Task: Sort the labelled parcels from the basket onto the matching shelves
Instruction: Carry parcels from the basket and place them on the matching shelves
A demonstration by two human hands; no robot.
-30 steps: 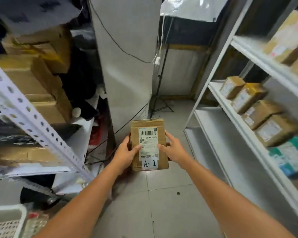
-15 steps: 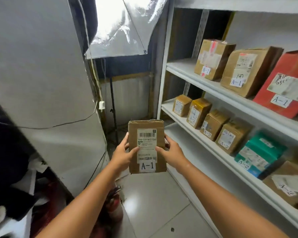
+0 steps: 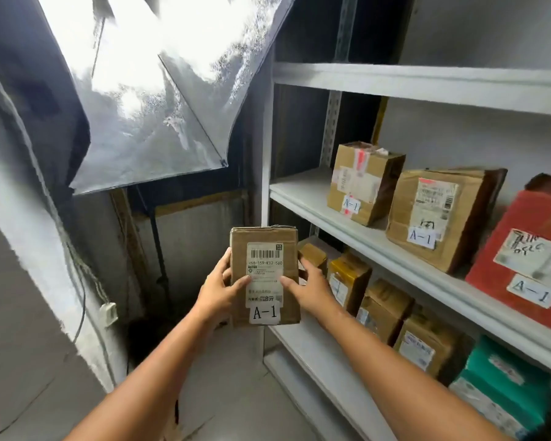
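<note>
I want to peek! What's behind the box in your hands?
A white shelf post rises behind the A-1 parcel, and a small brown box peeks out beside it. The rest of that box is covered.

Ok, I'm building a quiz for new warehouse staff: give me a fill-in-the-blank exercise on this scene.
The left hand and right hand hold a brown cardboard parcel tagged ____.
On the white metal shelf bearing three parcels, the rightmost parcel is coloured ____.
The teal plastic-wrapped parcel sits one shelf ____ that one.
Missing words: A-1; red; below.
</note>
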